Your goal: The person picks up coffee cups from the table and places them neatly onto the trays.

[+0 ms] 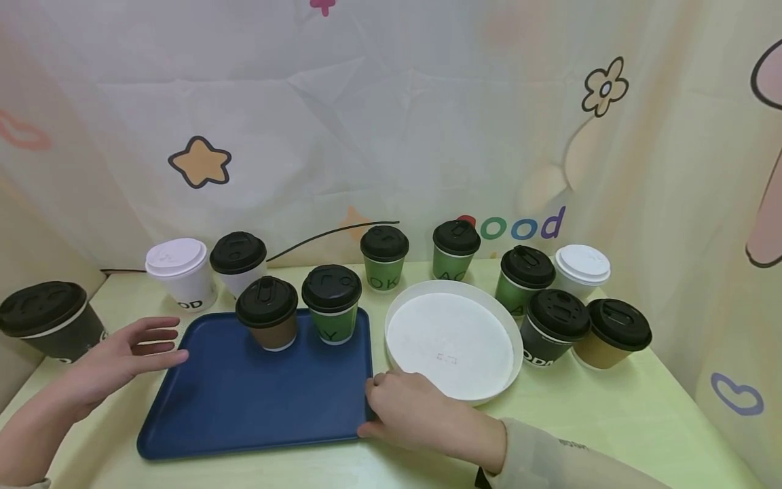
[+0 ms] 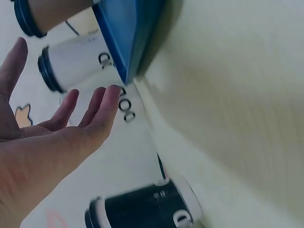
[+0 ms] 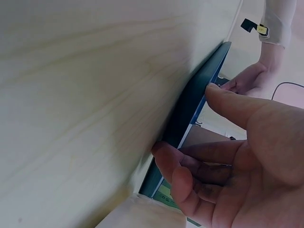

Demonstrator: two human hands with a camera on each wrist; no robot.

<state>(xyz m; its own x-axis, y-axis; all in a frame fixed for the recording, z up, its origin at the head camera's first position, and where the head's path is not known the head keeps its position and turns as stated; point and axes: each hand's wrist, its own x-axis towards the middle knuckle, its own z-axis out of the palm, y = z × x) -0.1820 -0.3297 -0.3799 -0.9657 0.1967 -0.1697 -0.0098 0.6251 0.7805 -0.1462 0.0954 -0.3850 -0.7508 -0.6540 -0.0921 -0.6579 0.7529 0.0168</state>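
Note:
A dark blue rectangular tray (image 1: 275, 401) lies on the table. On its far part stand a brown paper cup with a black lid (image 1: 273, 335) and a green cup with a black lid (image 1: 332, 324). My right hand (image 1: 415, 411) holds the tray's right edge near the front corner. In the right wrist view its thumb (image 3: 228, 102) is on the rim and its curled fingers (image 3: 167, 159) meet the tray's side. Off the tray's left edge, my left hand (image 1: 125, 356) is held with fingers extended and nothing in it. The left wrist view shows its fingertips close to a tray corner (image 2: 126, 71).
A round white shallow tray (image 1: 394, 333) sits right of the blue one. Behind are white cups (image 1: 183, 288) and green cups (image 1: 383, 273). Several lidded cups crowd the right, including a black one (image 1: 540, 343). A black cup (image 1: 73, 336) stands far left. Curtain (image 1: 391, 136) hangs behind.

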